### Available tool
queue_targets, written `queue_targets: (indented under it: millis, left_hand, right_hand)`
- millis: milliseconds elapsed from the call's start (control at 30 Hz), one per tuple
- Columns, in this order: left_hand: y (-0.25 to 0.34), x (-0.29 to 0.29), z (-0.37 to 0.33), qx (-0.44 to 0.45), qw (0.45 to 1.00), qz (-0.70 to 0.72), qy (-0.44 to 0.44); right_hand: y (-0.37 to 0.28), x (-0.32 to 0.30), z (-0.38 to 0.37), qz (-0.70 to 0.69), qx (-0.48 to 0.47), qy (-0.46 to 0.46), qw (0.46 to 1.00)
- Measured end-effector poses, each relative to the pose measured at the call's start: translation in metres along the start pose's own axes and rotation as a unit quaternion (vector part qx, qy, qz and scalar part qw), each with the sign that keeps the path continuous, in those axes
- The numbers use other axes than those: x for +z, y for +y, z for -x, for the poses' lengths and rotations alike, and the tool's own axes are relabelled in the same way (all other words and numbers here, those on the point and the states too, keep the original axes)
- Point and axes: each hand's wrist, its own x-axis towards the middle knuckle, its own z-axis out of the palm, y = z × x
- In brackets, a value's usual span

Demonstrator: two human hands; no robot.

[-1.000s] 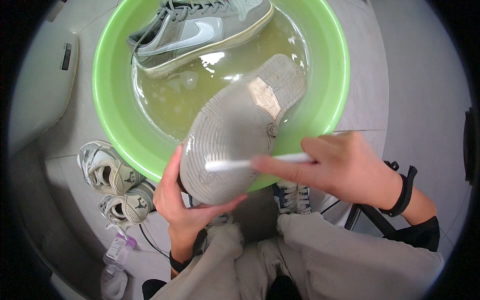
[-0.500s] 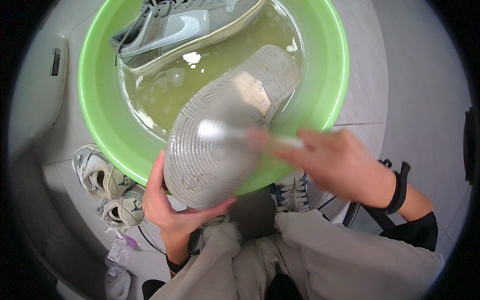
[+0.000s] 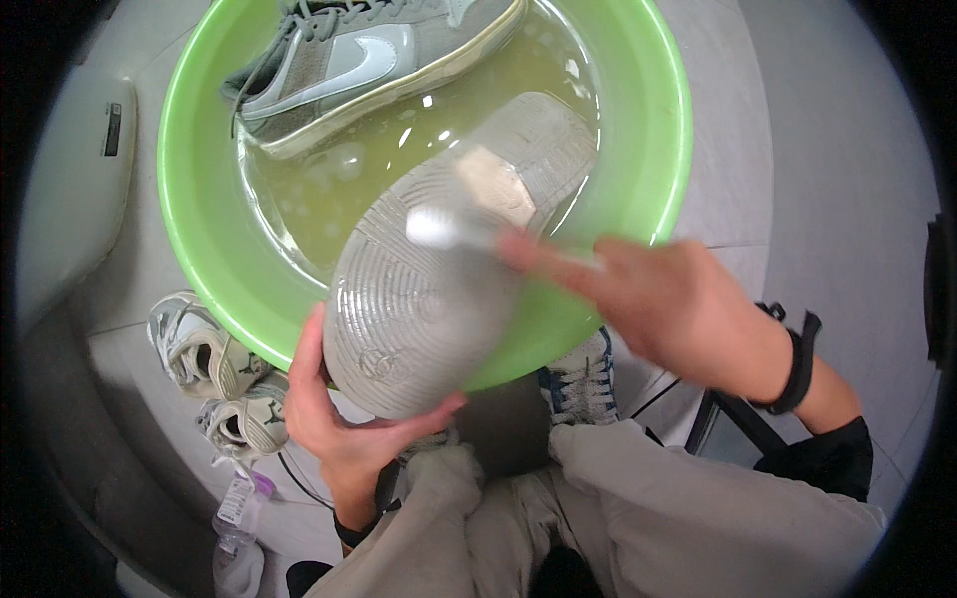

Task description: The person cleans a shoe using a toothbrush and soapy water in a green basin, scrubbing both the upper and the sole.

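Observation:
My left hand (image 3: 344, 434) grips a sneaker (image 3: 394, 319) by its toe end, fingers and thumb on opposite edges. The ridged grey sole faces up, with a beige patch near the middle, and the heel end reaches over murky water. In my right hand (image 3: 688, 314) is a white brush (image 3: 436, 227), smeared by motion, with its head against the wet sole and the index finger stretched along it. A second grey sneaker (image 3: 349, 65) with a pale side stripe lies on its side at the far left of the green basin (image 3: 194, 229).
Left of the basin, a pair of small pale sneakers (image 3: 204, 349) stands on the tiled floor. A clear plastic bottle (image 3: 237, 513) with a purple part lies nearer me. A white rounded object (image 3: 85, 169) is at the far left. My own shoe (image 3: 581, 384) is below the basin.
My right hand has shifted slightly with the brush, whose head is now a little farther up the sole. My left hand and the held sneaker stay almost in place.

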Motion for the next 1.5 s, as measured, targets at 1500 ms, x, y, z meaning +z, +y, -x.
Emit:
queue_targets:
  millis: [1500]
  left_hand:
    - [-0.003,0.005,0.005,0.004,0.999,0.049,0.01]
  right_hand:
    - [-0.032,-0.013,0.023,-0.075,0.058,-0.179,0.979]
